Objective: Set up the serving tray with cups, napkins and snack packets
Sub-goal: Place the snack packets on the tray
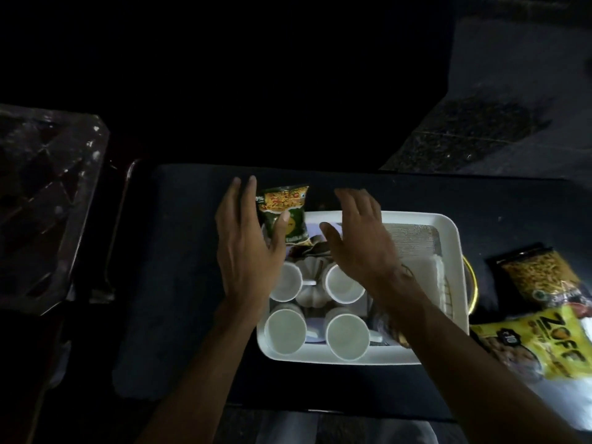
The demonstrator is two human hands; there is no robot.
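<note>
A white serving tray (451, 238) lies on a black table. Several white cups (286, 330) stand upright in its left half, with white napkins (437, 274) stacked along the right side. My left hand (246, 245) holds a green and orange snack packet (285, 213) upright at the tray's far left corner, thumb across its front. Over the tray's middle, my right hand (358, 238) hovers with fingers spread and nothing in it. What lies under the hands is hidden.
To the right of the tray lie a dark packet of yellow sticks (531, 277) and a yellow snack packet (544, 341). A gold ring edge (472, 283) peeks from under the tray. A dark crate (45, 200) stands at the left. The surroundings are very dark.
</note>
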